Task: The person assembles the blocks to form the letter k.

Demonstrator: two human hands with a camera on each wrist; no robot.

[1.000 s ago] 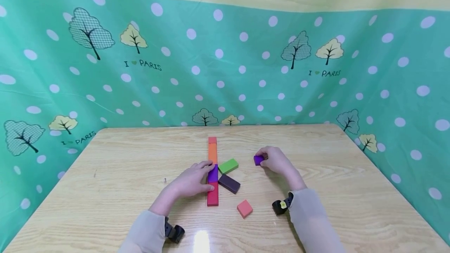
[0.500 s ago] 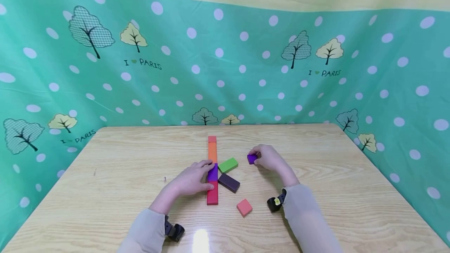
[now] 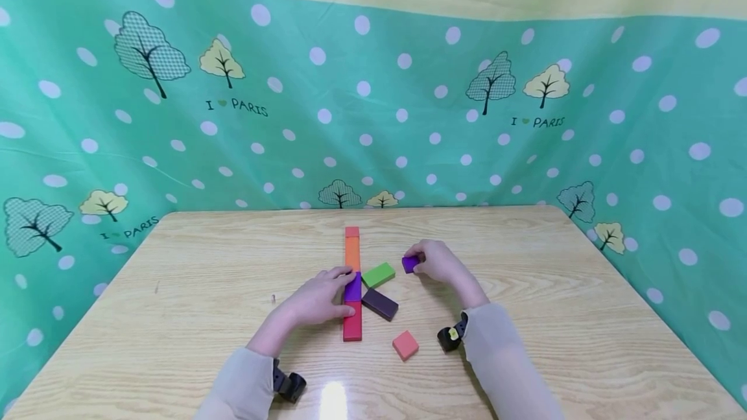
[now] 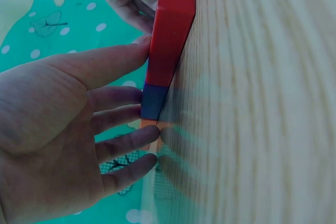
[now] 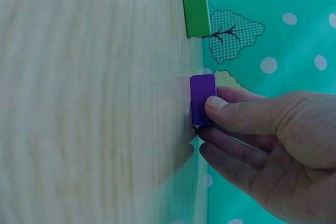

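A straight row of blocks lies on the table: a small red block (image 3: 353,232) at the far end, an orange block (image 3: 353,253), a purple block (image 3: 353,288), and a red block (image 3: 353,329) nearest me. My left hand (image 3: 315,299) rests against the row with fingers fairly straight, its thumb on the near red block (image 4: 173,35) and fingertips at the purple and orange ones. Between thumb and fingers, my right hand (image 3: 440,261) pinches a small purple block (image 5: 203,100), right of the row and low at the tabletop. Whether that block touches the table is unclear.
Right of the row lie a green block (image 3: 379,275) and a dark block (image 3: 380,304), both at an angle. Nearer me is a coral-red block (image 3: 405,345). Behind the wooden table (image 3: 192,277) hangs a green dotted curtain (image 3: 373,115).
My right hand has moved left with the purple block, closer to the green block and the row. The left hand has stayed where it was.
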